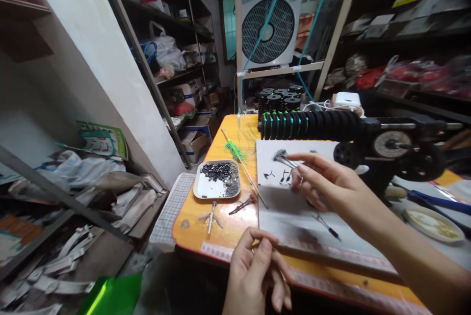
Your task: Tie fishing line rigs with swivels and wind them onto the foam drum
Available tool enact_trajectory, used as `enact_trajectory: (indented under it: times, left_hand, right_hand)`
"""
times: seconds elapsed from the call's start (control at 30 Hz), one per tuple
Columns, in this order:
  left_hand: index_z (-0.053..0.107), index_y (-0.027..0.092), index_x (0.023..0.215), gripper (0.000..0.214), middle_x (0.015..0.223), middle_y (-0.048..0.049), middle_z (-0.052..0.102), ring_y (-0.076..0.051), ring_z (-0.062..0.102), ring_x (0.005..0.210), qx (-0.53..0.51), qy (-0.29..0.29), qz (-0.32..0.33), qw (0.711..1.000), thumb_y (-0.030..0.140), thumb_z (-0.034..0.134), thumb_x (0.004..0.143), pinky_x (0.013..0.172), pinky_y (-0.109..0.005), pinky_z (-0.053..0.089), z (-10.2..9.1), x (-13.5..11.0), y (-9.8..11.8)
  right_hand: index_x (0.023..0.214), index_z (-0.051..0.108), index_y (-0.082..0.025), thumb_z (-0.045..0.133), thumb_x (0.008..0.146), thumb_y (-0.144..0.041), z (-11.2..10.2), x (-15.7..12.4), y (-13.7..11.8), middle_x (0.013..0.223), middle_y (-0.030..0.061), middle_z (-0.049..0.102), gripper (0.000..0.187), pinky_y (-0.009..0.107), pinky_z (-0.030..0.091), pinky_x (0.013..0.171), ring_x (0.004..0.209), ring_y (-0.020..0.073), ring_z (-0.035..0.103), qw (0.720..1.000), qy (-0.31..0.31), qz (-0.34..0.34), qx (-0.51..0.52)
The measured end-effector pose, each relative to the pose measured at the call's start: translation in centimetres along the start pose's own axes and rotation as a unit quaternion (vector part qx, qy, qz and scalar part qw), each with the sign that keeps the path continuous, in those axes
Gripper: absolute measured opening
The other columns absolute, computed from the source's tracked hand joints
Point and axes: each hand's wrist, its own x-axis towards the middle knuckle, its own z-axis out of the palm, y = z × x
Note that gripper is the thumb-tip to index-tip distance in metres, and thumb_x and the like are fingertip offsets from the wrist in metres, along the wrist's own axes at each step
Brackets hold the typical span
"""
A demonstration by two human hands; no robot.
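My right hand [324, 177] pinches a thin silvery bundle with dark grey tips [282, 156] above the flat white board [290, 222]. My left hand [257, 266], nearer, curls loosely; I cannot tell whether it grips anything. The shallow white tray [206, 190] sits to the left.

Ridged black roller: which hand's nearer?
Right. The right hand is just on the near side of the roller; the left hand is farther off, by the near edge of the table.
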Motion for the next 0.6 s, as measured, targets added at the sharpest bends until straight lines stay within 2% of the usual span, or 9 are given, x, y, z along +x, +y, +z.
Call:
enact_trajectory:
  times: [0.07, 0.13, 0.17, 0.23, 0.3, 0.4, 0.5, 0.53, 0.6]
  left_hand:
    - [0.062, 0.019, 0.104, 0.031, 0.091, -0.0063, 0.075, -0.004, 0.055, 0.04, 0.046, 0.027, -0.001, 0.999, 0.047, 0.064, 0.09, 0.048, -0.02, 0.053, 0.0, -0.2, 0.2]
    - [0.057, 0.023, 0.122, 0.046, 0.122, -0.0131, 0.067, -0.009, 0.066, 0.055, 0.109, 0.059, 0.021, 0.992, 0.051, 0.066, 0.087, 0.055, -0.024, 0.057, 0.0, -0.6, 0.3]
    - [0.05, 0.025, 0.133, 0.055, 0.127, -0.0155, 0.063, -0.012, 0.069, 0.062, 0.15, 0.071, 0.026, 0.986, 0.052, 0.065, 0.087, 0.058, -0.026, 0.058, -0.1, -0.9, 0.3]
    - [0.03, 0.025, 0.15, 0.072, 0.119, -0.0168, 0.066, -0.016, 0.07, 0.07, 0.249, 0.081, 0.022, 0.965, 0.051, 0.062, 0.09, 0.065, -0.029, 0.059, -0.2, -1.7, 0.5]
    - [0.017, 0.025, 0.157, 0.077, 0.114, -0.0152, 0.069, -0.019, 0.07, 0.078, 0.364, 0.083, 0.017, 0.927, 0.042, 0.058, 0.094, 0.075, -0.033, 0.059, -0.3, -2.6, 1.1]
    - [0.032, 0.028, 0.154, 0.066, 0.138, -0.0141, 0.06, -0.027, 0.066, 0.108, 0.537, 0.082, 0.071, 0.837, 0.024, 0.056, 0.092, 0.092, -0.04, 0.054, 0.1, -3.7, 2.6]
    - [0.055, 0.026, 0.139, 0.049, 0.133, -0.0103, 0.065, -0.03, 0.059, 0.121, 0.641, 0.058, 0.128, 0.754, 0.016, 0.049, 0.091, 0.101, -0.045, 0.047, 1.6, -3.4, 4.1]
    - [0.058, 0.025, 0.135, 0.045, 0.129, -0.01, 0.067, -0.03, 0.059, 0.12, 0.649, 0.053, 0.142, 0.745, 0.016, 0.046, 0.093, 0.102, -0.046, 0.046, 2.3, -2.9, 4.6]
    - [0.055, 0.025, 0.136, 0.042, 0.133, -0.0106, 0.063, -0.028, 0.055, 0.124, 0.63, 0.047, 0.172, 0.756, 0.019, 0.044, 0.096, 0.105, -0.046, 0.042, 3.9, -1.5, 5.2]
  right_hand:
    - [0.13, 0.054, -0.021, 0.064, 0.088, -0.052, 0.6, 0.7, -0.4, 0.078, -0.0017, 0.061, 0.053, 0.019, 0.035, 0.041, 0.048, 0.0059, 0.043, 1.0, 0.002, -0.01, -0.016]
    - [0.134, 0.05, -0.019, 0.062, 0.09, -0.05, 1.3, 1.7, -0.6, 0.077, -0.0014, 0.061, 0.055, 0.02, 0.036, 0.04, 0.047, 0.0067, 0.043, 0.999, -0.01, -0.01, -0.029]
    - [0.136, 0.048, -0.018, 0.061, 0.091, -0.048, 1.5, 2.2, -0.6, 0.076, -0.0013, 0.062, 0.056, 0.02, 0.036, 0.039, 0.045, 0.0072, 0.044, 0.999, -0.018, -0.01, -0.034]
    - [0.131, 0.051, -0.016, 0.062, 0.09, -0.046, 1.7, 3.2, -0.4, 0.072, -0.0011, 0.063, 0.051, 0.02, 0.036, 0.037, 0.043, 0.0077, 0.045, 0.998, -0.036, -0.004, -0.044]
    - [0.111, 0.062, -0.015, 0.066, 0.088, -0.046, 1.5, 3.7, -0.3, 0.065, -0.0012, 0.062, 0.039, 0.018, 0.033, 0.034, 0.039, 0.0065, 0.045, 0.998, -0.051, 0.004, -0.047]
    - [0.082, 0.064, -0.015, 0.066, 0.086, -0.054, 0.6, 3.1, -0.6, 0.059, -0.0017, 0.058, 0.04, 0.014, 0.027, 0.033, 0.038, 0.0034, 0.04, 0.997, -0.071, 0.019, -0.02]
    - [0.079, 0.065, -0.016, 0.067, 0.082, -0.061, -0.4, 1.8, -1.6, 0.055, -0.0011, 0.058, 0.045, 0.013, 0.023, 0.032, 0.037, 0.0031, 0.036, 0.994, -0.095, 0.042, 0.029]
    - [0.078, 0.066, -0.016, 0.069, 0.079, -0.061, -0.6, 1.3, -2.0, 0.053, -0.0009, 0.058, 0.046, 0.013, 0.022, 0.031, 0.036, 0.0029, 0.034, 0.992, -0.105, 0.052, 0.044]
    - [0.075, 0.067, -0.014, 0.072, 0.077, -0.059, -0.8, 0.6, -2.6, 0.05, -0.0003, 0.058, 0.045, 0.013, 0.019, 0.03, 0.033, 0.0021, 0.031, 0.987, -0.128, 0.075, 0.067]
